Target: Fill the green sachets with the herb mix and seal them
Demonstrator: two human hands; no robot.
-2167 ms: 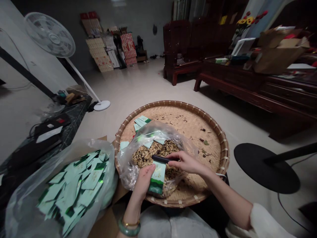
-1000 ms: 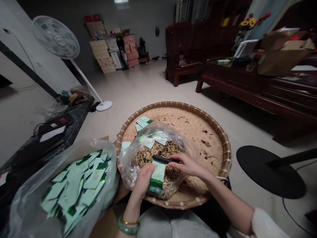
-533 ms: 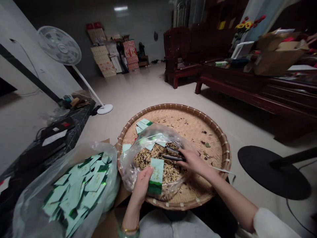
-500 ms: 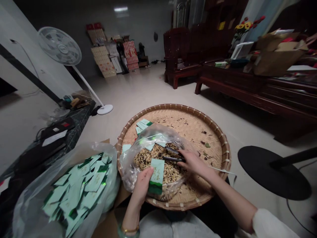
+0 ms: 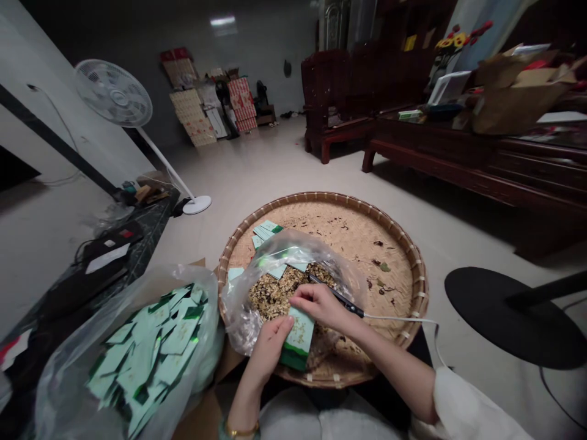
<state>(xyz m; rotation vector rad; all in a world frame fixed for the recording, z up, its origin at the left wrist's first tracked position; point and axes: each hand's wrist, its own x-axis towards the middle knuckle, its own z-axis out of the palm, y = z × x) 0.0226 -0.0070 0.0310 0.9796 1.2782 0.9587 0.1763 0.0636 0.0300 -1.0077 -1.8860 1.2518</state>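
My left hand (image 5: 269, 342) is closed on the left edge of a pale green sachet (image 5: 299, 342) with a dark green band at its bottom. At the sachet's top edge, my right hand (image 5: 321, 305) pinches with thumb and forefinger. Just behind that hand lies a black corded hair straightener (image 5: 343, 300), partly hidden, its white cord running right. Beneath and beyond the hands sits an open clear plastic bag (image 5: 238, 305) of mixed light and dark grains (image 5: 270, 293). It rests on a round woven bamboo tray (image 5: 358, 238), with several more sachets (image 5: 268, 229) at its left.
A large plastic bag (image 5: 59, 373) full of green sachets (image 5: 156, 348) stands at the left. Dried leaf bits (image 5: 380, 266) lie on the tray's right side. A black round stand base (image 5: 486, 318) is at right, a white fan (image 5: 119, 98) at left, and a dark wooden table (image 5: 440, 146) beyond.
The straightener was clamped across the sachet's top, then opened and drawn off. My right hand has let it go and moved left to the sachet, which shifted slightly right.
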